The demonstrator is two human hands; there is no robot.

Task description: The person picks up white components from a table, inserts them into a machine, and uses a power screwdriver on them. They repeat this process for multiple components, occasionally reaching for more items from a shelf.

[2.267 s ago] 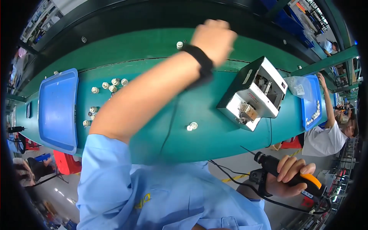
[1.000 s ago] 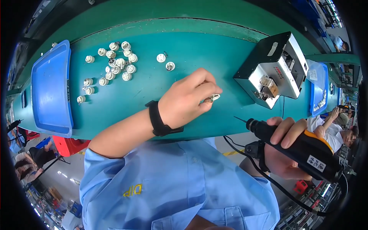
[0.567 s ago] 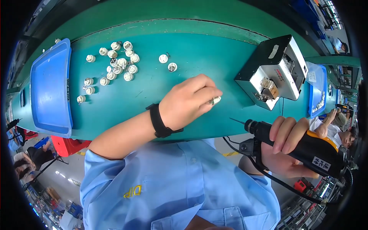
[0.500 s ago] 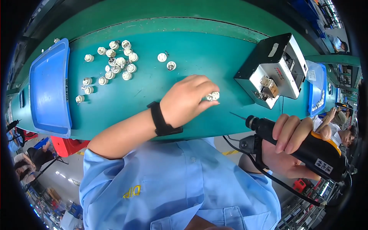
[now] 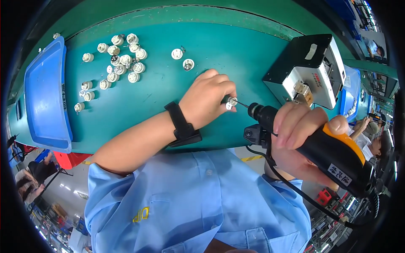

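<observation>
White and small, a socket (image 5: 229, 106) is being pinched by the fingers of the left hand (image 5: 206, 99) over the green bench (image 5: 168, 90) before me. The right hand (image 5: 297, 130) is clasping a black-and-orange driver (image 5: 325, 147), its bit (image 5: 243, 104) pointing at the socket, though I can't tell whether they're touching. Loose sockets (image 5: 125, 60) are lying right of the blue tray (image 5: 46, 92).

Red stool (image 5: 69, 160), grey floor (image 5: 78, 180)
</observation>
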